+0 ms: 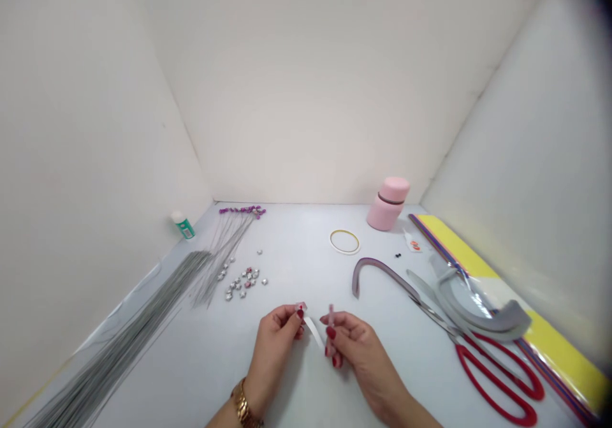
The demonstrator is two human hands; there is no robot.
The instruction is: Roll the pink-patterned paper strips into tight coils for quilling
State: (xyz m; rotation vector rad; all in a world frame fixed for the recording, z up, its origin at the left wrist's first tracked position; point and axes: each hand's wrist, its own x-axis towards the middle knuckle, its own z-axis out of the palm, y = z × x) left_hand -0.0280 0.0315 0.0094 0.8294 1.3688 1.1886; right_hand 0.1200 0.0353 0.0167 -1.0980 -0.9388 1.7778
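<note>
Between thumb and fingers, my left hand (281,333) pinches the folded, pinkish end of a narrow paper strip (313,331). The strip's pale length hangs down to the right from that fold. My right hand (351,339) is closed on a thin pinkish strip piece (331,313) that stands upright between its fingertips. Whether both pieces are one strip, I cannot tell. Both hands are just above the table, a small gap apart. Beyond my left hand lie several small folded paper stars (243,282), silver and pink.
Grey wires (143,326) lie left, near purple-tipped stems (243,210) and a green-white glue stick (183,225). A tape roll (345,250) and pink flask (388,203) stand behind. To the right are red-handled scissors (497,377), curled grey strips (382,265) and yellow sheets (559,345).
</note>
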